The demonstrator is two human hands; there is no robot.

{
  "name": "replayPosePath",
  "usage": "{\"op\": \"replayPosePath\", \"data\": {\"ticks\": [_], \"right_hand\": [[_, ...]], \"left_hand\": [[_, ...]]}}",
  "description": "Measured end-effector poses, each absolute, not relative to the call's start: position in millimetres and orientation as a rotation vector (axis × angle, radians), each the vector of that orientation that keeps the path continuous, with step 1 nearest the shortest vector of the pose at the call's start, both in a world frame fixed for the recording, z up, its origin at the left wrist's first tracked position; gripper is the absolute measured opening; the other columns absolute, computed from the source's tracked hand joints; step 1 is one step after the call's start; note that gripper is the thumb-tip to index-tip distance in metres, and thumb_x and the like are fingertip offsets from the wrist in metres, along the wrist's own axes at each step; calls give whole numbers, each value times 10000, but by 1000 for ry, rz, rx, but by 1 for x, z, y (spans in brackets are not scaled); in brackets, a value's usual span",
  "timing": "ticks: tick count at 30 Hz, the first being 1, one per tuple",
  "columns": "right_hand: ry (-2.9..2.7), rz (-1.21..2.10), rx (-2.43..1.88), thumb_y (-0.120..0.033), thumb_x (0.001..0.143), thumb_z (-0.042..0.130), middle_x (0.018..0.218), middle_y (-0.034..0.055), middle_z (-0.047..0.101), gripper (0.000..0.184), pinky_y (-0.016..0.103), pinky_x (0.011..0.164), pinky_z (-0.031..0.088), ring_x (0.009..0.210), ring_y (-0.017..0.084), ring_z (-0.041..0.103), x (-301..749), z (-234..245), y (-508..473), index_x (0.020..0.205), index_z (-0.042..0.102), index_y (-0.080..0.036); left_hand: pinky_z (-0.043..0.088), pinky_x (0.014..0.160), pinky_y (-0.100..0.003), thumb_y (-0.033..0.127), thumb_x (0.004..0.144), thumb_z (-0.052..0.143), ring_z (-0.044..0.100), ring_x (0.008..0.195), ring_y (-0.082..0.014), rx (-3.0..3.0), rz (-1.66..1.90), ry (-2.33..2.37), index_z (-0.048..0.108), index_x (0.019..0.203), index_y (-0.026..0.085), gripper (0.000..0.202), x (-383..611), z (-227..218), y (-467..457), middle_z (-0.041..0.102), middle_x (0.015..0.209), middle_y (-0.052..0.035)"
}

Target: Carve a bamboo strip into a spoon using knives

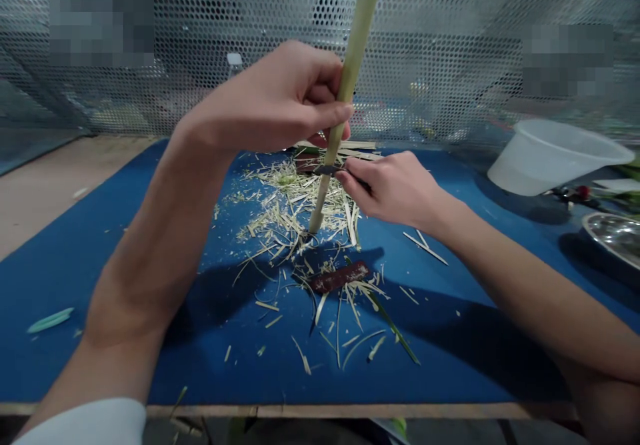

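Note:
My left hand (300,101) is closed around a pale bamboo stick (357,45), which stands nearly upright, leaning a little to the right. Its lower end reaches down among the shavings on the blue mat (440,185). In my right hand (395,188) is a small dark-bladed knife (327,170), with its blade against the stick just below my left fingers. Most of the knife's handle is hidden by the fingers. Thin pale shavings (280,221) lie heaped around the foot of the stick. Closer to me rests a flat reddish-brown piece (340,277), with shavings about it.
To the right stand a white plastic tub (545,158) and a shiny metal bowl (615,235). A turquoise object (51,320) lies on the mat at left. Behind the work rises a perforated metal screen (440,58). The table's wooden front edge (300,411) crosses the bottom.

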State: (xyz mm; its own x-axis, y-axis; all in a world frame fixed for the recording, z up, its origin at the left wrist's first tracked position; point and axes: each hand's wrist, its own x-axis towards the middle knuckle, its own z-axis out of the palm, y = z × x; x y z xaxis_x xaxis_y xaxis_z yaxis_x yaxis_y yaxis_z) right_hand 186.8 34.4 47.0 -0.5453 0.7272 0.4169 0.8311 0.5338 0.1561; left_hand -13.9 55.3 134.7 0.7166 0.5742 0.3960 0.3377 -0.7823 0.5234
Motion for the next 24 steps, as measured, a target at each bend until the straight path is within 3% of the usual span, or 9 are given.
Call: {"op": "replayPosePath", "data": {"ticks": [5, 16, 24], "right_hand": [[-2530, -518, -1339, -484, 974, 191, 548, 11, 513, 529, 315, 536, 123, 452, 114, 255, 185, 42, 34, 850, 619, -198], [-2433, -502, -1349, -461, 981, 193, 655, 39, 602, 524, 313, 555, 150, 502, 123, 382, 185, 53, 31, 900, 629, -183], [-2521, -544, -1324, -482, 980, 169, 544, 4, 490, 534, 310, 531, 120, 466, 116, 209, 184, 39, 35, 847, 602, -199]], "left_hand": [[608, 684, -298, 129, 891, 599, 732, 801, -174, 2472, 797, 782, 651, 920, 52, 97, -12, 135, 54, 722, 822, -97], [599, 643, -272, 138, 882, 623, 728, 775, -169, 2473, 819, 753, 651, 903, 49, 96, -11, 133, 56, 700, 780, -80], [631, 669, -317, 181, 895, 617, 734, 810, -184, 2524, 797, 724, 642, 950, 52, 143, -14, 133, 60, 684, 784, -76]]}}
